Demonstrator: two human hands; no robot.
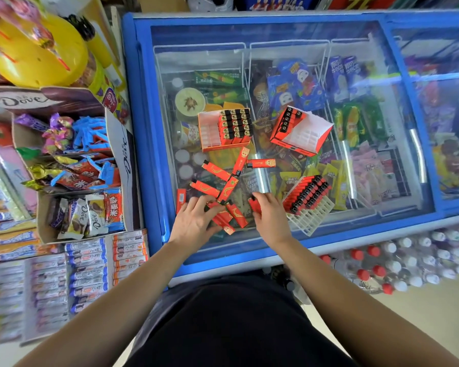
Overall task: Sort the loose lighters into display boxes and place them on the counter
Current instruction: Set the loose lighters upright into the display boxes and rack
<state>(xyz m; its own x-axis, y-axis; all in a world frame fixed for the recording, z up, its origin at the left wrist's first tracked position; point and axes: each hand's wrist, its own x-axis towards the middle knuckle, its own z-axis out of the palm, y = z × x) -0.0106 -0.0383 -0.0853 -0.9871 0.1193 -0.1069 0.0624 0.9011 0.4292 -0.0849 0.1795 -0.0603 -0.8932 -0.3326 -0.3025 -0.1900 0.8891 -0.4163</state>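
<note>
At the far left stand open candy boxes [72, 165], two of them marked with the same chocolate brand. Next comes a freezer [143, 133] with a blue frame and a glass lid, and all the lighters lie on that glass.

Six loose lighters [215, 170] lie clear of the hands. One sits alone near the left edge and five are scattered in a loose fan above the hands. At least three more lie beneath the left hand [196, 221], which rests flat on that small pile with its fingers spread and fairly straight, closed round nothing.

Behind the fan stands an orange box [210, 147], upright. Its right part is packed with lighters, about four across and five deep, and its left part holds none.

The right hand [270, 217] has its fingers curled and pinches one red lighter [253, 205] against the thumb, just above the glass.

Farther right a second orange box [302, 144] stands tilted, with a single row of roughly five lighters along its left side. Below it lies one white tray [312, 217], slanted, carrying a tight row of around ten lighters.

On the floor at the lower right stand many bottles [398, 263] with red or white caps.
</note>
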